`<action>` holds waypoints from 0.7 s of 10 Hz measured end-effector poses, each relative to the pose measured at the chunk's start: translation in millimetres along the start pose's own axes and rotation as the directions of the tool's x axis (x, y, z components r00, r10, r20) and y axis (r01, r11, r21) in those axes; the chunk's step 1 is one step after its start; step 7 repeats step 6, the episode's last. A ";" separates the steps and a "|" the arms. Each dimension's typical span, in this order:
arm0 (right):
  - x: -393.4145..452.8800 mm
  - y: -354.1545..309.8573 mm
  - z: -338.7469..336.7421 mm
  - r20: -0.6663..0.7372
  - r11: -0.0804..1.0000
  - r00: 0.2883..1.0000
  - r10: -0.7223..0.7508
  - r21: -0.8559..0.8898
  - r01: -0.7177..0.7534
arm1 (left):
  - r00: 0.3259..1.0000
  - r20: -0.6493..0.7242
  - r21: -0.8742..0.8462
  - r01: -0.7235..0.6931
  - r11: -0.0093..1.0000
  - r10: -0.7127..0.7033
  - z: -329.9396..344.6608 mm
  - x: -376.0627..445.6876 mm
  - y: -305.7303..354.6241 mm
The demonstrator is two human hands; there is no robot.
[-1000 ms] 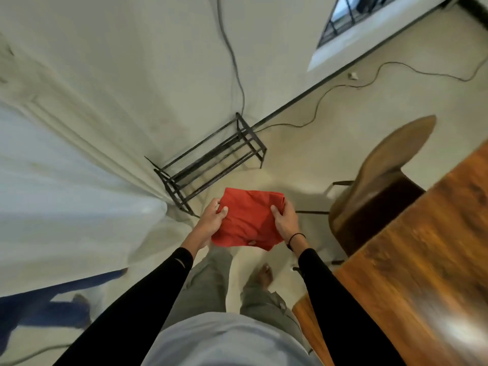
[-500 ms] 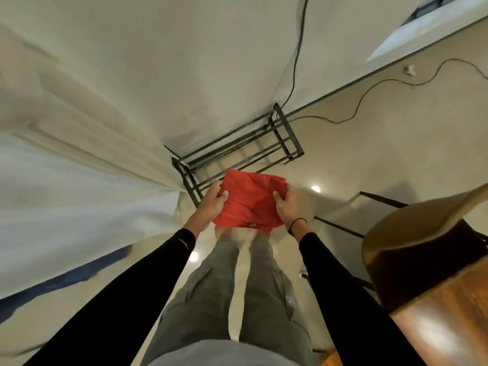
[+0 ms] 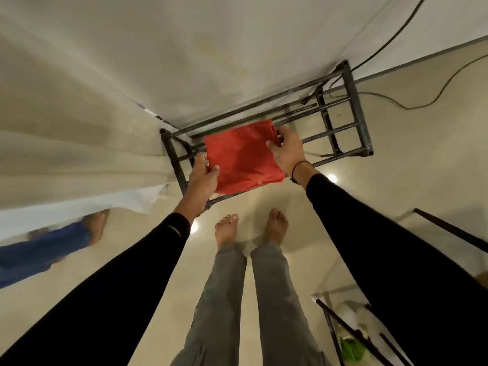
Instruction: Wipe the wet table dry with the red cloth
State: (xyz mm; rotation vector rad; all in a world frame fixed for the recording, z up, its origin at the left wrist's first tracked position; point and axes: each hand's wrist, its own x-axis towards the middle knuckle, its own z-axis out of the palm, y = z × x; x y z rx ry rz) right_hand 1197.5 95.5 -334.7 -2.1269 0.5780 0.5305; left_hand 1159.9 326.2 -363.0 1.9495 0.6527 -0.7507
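The folded red cloth [image 3: 244,157] is held flat between both hands above a low black metal rack [image 3: 353,107]. My left hand [image 3: 202,178] grips its near left corner, thumb on top. My right hand [image 3: 286,151] pinches its far right edge, where the fabric bunches. The cloth hangs over the rack's left half; whether it touches the bars cannot be told. The table is out of view.
The rack stands against a pale wall [image 3: 211,48], with a white curtain [image 3: 66,159] to its left and a black cable [image 3: 422,101] on the floor to its right. My bare feet [image 3: 250,228] stand just before it. Another person's foot [image 3: 95,228] shows under the curtain. Dark chair legs [image 3: 449,231] are at right.
I have stepped closer to the rack and looked further down; the wooden table and chair have left the view. Both hands carried the cloth forward over the rack.
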 end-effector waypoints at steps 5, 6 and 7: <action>21.3 -14.0 -6.1 -0.124 0.995 0.988 0.095 0.028 -0.092 | 0.988 -0.150 0.327 0.023 0.945 0.027 -3.1 2.2 16.6; -4.2 -15.9 -18.3 -0.101 0.991 0.987 0.123 0.062 -0.117 | 0.998 -0.028 0.306 -0.038 0.951 0.049 -7.2 -22.0 36.3; -4.2 -15.9 -18.3 -0.101 0.991 0.987 0.123 0.062 -0.117 | 0.998 -0.028 0.306 -0.038 0.951 0.049 -7.2 -22.0 36.3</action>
